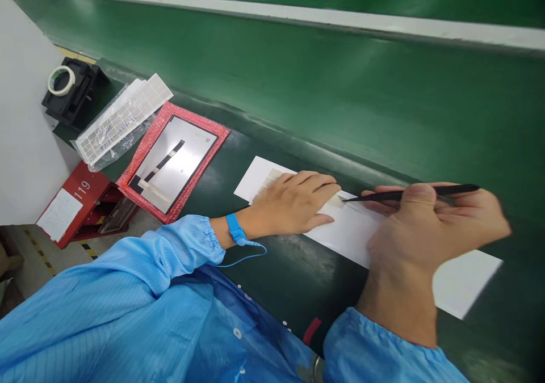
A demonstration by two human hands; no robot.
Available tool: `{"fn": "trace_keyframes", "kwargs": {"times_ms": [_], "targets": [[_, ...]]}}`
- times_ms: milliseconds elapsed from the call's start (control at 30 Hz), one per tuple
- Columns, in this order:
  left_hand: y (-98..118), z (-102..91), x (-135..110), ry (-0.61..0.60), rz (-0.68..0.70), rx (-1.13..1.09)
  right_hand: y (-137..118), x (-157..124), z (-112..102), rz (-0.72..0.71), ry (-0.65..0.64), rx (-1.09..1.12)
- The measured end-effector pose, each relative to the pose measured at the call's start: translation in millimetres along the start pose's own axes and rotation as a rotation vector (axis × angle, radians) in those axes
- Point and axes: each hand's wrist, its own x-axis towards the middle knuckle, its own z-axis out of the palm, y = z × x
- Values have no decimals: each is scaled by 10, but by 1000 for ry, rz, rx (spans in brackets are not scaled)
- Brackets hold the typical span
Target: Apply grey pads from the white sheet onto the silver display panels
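Observation:
My right hand (pixel 426 218) grips a pair of black tweezers (pixel 451 189), its tips pointing left. Those tips meet a small pale, beige piece (pixel 336 201) beside the fingers of my left hand (pixel 296 201). Palm down, my left hand lies with its fingers stretched out over a sheet of pale stickers (pixel 269 180), hiding most of it. Under both hands a long white paper (pixel 464 286) runs across the green table. A blue wrist strap (pixel 235 228) with a thin cord is around my left wrist.
Left of my hands, a flat panel (pixel 187 150) with a dark strip lies on red bubble wrap (pixel 219 135). Beyond it are gridded sticker sheets (pixel 128 123) in plastic and a tape roll (pixel 61 81) on a black block (pixel 79 102). A red box (pixel 70 198) stands lower left.

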Motion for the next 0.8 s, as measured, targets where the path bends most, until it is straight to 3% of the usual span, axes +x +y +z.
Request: {"fn": "trace_keyframes", "kwargs": {"times_ms": [400,500,600,700,800], "targets": [[-129,50,29,-21,-1,-40,-14,24,-22,0,-15,143],[-234,83,39,12,52,-34,-25,36,-159,3,39,222],[-357,39,42,91,69,-15,-57,113,-659,19,147,197],[-395,-72,46,165,99,-17,-170,259,-1530,146,477,97],[-96,-138,24,215,126,0,-332,414,-2459,147,820,71]]}}
